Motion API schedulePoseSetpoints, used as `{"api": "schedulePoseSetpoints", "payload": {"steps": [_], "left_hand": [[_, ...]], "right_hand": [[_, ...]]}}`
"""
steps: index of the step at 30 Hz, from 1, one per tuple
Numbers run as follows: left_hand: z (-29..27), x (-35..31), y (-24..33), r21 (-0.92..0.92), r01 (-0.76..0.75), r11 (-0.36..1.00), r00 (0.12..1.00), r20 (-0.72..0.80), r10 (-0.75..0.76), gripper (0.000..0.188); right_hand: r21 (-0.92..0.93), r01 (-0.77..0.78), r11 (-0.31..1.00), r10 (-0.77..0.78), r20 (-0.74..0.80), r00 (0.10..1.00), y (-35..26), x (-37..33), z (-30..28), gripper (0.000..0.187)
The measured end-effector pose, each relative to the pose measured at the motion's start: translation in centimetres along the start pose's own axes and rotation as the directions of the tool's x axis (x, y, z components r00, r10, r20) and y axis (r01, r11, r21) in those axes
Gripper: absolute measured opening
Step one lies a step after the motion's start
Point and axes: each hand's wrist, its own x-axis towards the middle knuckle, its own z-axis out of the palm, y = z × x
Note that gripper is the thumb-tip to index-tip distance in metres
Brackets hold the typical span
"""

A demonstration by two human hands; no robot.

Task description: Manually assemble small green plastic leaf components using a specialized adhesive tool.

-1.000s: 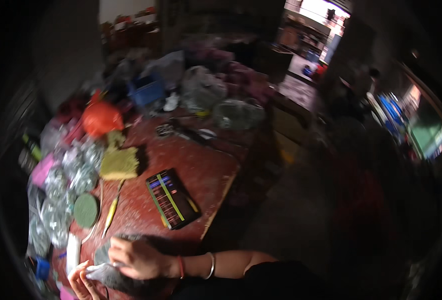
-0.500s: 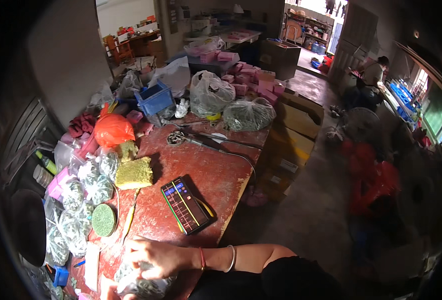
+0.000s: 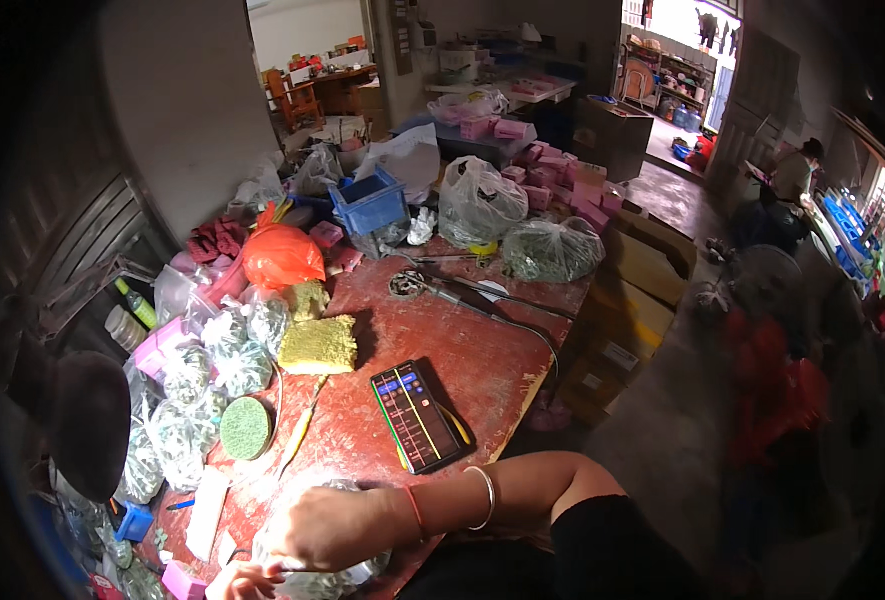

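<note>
A clear plastic bag [image 3: 347,582] with dark contents lies on the red table near its front edge, partly hidden under my hands. My right hand [image 3: 327,527] reaches across from the right, its fingers curled down and closed on the bag's upper part. Beside it at the lower edge, my left hand [image 3: 245,580] shows only some fingers, pinched together at the bag's gathered end. A yellow-handled tool [image 3: 304,432] and a round green pad [image 3: 246,428] lie just beyond. To the right of them rests a phone [image 3: 417,415] with its screen lit.
Several filled plastic bags [image 3: 184,435] crowd the table's left side, near a yellow sponge block [image 3: 317,346] and an orange bag [image 3: 282,256]. A corded handpiece [image 3: 452,296] lies farther back. Cardboard boxes [image 3: 622,335] stand along the right edge. A person [image 3: 792,180] sits at the far right.
The view has swung left, so things sit farther right in it. My right hand has turned over the bag with its back up, and my left fingers have come close to it.
</note>
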Motion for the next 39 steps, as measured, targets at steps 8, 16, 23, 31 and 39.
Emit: {"api": "schedulePoseSetpoints", "payload": {"steps": [8,16,23,31,39], "left_hand": [[5.7,2.4,6.9,0.951,-0.226,0.211,0.968,0.196,0.154,0.038],[4.4,5.6,7.0,0.774,-0.091,0.627,0.993,0.117,0.001,0.132],[2.3,9.0,1.9,0.553,-0.066,0.83,0.96,0.263,-0.099,0.118],[4.8,5.8,-1.1,0.051,0.097,0.994,0.995,-0.038,-0.095,0.112],[6.9,3.6,-0.5,0.297,0.014,0.955,0.986,-0.162,0.036,0.121]], "right_hand": [[-0.26,0.015,0.965,0.019,0.126,0.992,0.1,0.5,0.8,0.018],[-0.367,0.285,0.885,-0.315,-0.023,0.949,4.8,-1.7,1.2,0.036],[-0.113,-0.256,0.96,0.279,0.455,0.846,8.0,-1.5,-2.7,0.11],[0.06,-0.179,0.982,0.157,0.275,0.949,9.3,-2.6,-1.2,0.117],[0.16,-0.502,0.85,0.455,0.257,0.853,7.6,-4.5,-2.0,0.105]]}}
